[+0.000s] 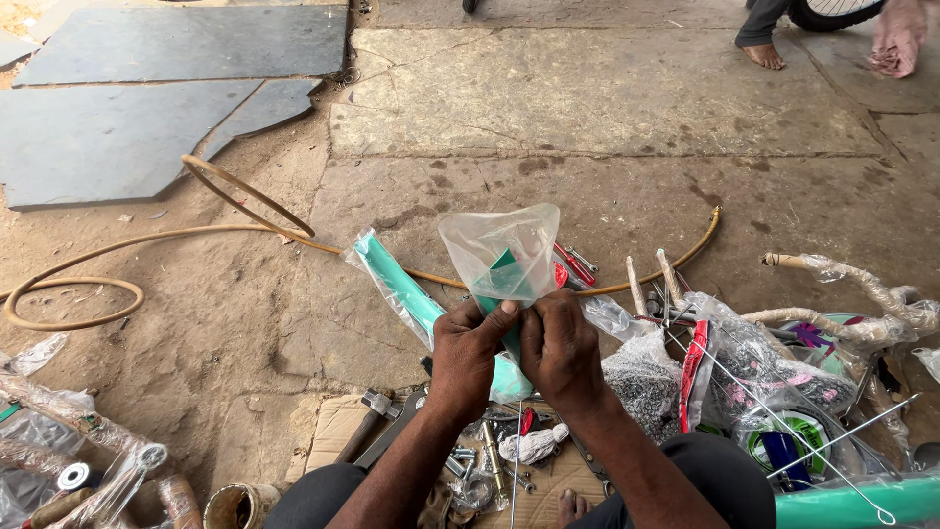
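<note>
Nearest to me, at the bottom edge, I see my bare foot (570, 506) resting on a flat piece of cardboard (338, 431), and around it lie small bolts and nuts (468, 460), a brass-coloured rod (493, 453) and a hammer (364, 423).

Above this, both my hands are raised close together. My left hand (468, 355) is closed in a pinch: the thumb and first fingers press the lower edge of a clear plastic bag (501, 250). My right hand (561, 348) is also closed, its fingers gripping the same lower edge just beside the left one, so the two hands almost touch. The bag stands upward from my fingers and its mouth is open at the top. Inside it I can see a green part (506, 266), but its exact shape I cannot tell.

Behind my left hand lies a teal tube wrapped in plastic (399, 286), tilted on the stone floor (607, 108). A long tan hose (127, 240) curves over the ground on the left. To the right are wrapped bicycle parts (783, 382) and thin metal spokes (783, 421). Far at the top right, another person's foot (765, 54) stands on the floor.
</note>
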Motion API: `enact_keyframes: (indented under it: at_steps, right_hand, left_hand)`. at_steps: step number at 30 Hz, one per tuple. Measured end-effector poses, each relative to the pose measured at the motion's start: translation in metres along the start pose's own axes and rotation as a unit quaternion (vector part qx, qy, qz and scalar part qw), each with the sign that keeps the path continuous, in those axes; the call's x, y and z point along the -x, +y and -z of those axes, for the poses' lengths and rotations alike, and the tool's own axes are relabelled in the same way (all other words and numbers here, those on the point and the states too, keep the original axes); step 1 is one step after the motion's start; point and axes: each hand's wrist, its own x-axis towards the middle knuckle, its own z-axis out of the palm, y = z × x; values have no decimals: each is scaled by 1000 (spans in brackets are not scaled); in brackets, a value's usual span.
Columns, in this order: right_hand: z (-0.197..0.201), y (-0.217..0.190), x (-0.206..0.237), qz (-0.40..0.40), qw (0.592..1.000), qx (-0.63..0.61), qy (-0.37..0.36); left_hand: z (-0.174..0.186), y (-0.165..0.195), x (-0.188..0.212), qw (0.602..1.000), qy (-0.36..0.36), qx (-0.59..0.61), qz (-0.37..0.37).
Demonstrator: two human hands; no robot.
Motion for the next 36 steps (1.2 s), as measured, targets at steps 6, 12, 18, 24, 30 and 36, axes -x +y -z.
enact_keyframes:
  at_steps: [6, 12, 18, 24, 30, 36]
  right_hand:
    - [4, -3, -7, 26, 999, -32, 17]
    - [15, -6, -10, -9, 997, -68, -31]
    - [10, -9, -8, -9, 999, -30, -24]
    - [17, -5, -9, 8, 989, 78, -123]
    - [15, 1, -10, -14, 995, -4, -100]
    - [18, -13, -11, -68, 995, -29, -69]
  left_hand:
    - [-1, -3, -3, 999, 22, 41, -21]
    - [-5, -5, -4, 998, 29, 30, -54]
    - [-4, -7, 0, 996, 32, 32, -78]
    - [-1, -9, 2, 998, 10, 29, -49]
    - [-4, -10, 4, 997, 9, 27, -69]
    - [-6, -10, 3, 996, 41, 31, -69]
